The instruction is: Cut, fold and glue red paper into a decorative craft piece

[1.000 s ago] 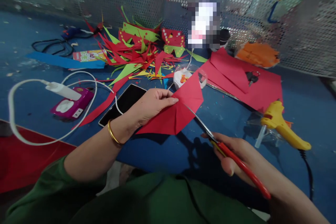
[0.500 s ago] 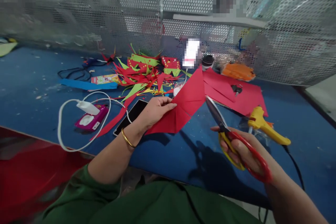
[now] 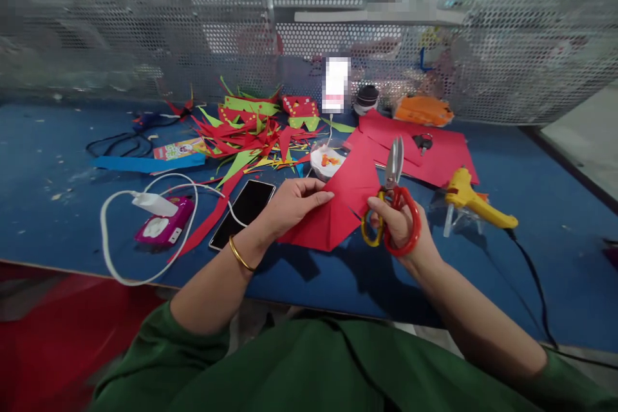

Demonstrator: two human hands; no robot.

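Note:
My left hand (image 3: 295,206) pinches the left edge of a folded, creased piece of red paper (image 3: 338,219), thumb on top. A slit shows at the paper's right side, close to my right hand (image 3: 398,222). That hand is closed on scissors (image 3: 394,164) with one red and one yellow handle; their blades are together and point up, away from me. The right hand is at the paper's right edge; whether it also grips the paper I cannot tell. Behind the paper is a white bowl (image 3: 321,164) with something orange in it.
Red sheets (image 3: 449,158) with keys (image 3: 423,143) on them lie behind on the right, near a yellow glue gun (image 3: 476,199). Red and green paper scraps (image 3: 246,135) are heaped at the back. A phone (image 3: 246,206) and a purple power socket (image 3: 164,225) with white cable lie left.
My right hand has brought the scissors left to the paper and turned them so the blades point upward, now together. My left hand keeps its hold. The camera view has shifted slightly.

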